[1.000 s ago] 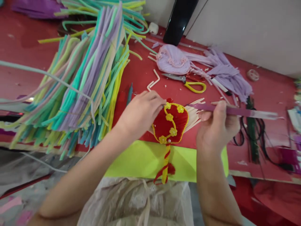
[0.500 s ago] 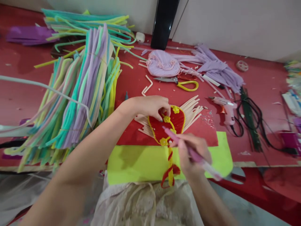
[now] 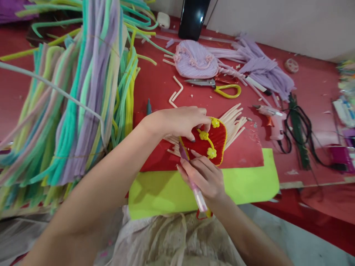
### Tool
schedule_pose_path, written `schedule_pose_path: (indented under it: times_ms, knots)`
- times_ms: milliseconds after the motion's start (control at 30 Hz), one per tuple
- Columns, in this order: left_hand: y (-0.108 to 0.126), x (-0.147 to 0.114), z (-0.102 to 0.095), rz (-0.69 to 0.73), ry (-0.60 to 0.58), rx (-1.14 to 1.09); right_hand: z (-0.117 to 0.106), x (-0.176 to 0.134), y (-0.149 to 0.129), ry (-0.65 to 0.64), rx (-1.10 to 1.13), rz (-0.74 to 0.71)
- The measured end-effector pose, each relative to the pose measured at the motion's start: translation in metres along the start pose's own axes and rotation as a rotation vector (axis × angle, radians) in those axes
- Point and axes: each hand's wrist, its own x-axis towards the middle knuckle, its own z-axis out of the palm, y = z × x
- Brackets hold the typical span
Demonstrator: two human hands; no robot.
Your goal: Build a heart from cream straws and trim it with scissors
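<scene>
Red panel (image 3: 217, 138) lies on the desk (image 3: 313, 85), yellow edging and flowers (image 3: 211, 152) already on. I see left hand (image 3: 188, 122) half-curled over it, grip unclear; right hand (image 3: 206, 177) closed round purple pen (image 3: 195, 190). What remains, I can't tell.

You have one red fuzzy panel (image 3: 218, 138) edged in yellow, three yellow flowers (image 3: 211, 152) showing, one purple pen-shaped tool (image 3: 197, 193), one pair of yellow-handled steel scissors (image 3: 212, 83), one pale-pink glue gun (image 3: 277, 123) and one lilac oval panel (image 3: 194, 60).
</scene>
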Motion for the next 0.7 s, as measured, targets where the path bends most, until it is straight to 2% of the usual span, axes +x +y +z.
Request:
schedule_pose_path:
  times_ms: [200,400,533,700]
  knots:
    - [0.0011,-0.0003,-0.0011,-0.019,-0.025,-0.005,0.0045,0.0036,-0.0035,0.004,-0.102,0.026]
    - [-0.0038,0.0017,0.0013,0.006,-0.043,0.02,0.0075,-0.0001,-0.0032,0.064,-0.072,0.017]
    - [-0.0056,0.0032,0.0024,0.019,-0.037,0.028,0.0083,0.0023,-0.0035,0.05,-0.096,0.0]
    - [-0.0042,0.0031,0.0012,0.0,-0.055,0.045,0.0061,0.0049,-0.005,0.045,-0.114,0.044]
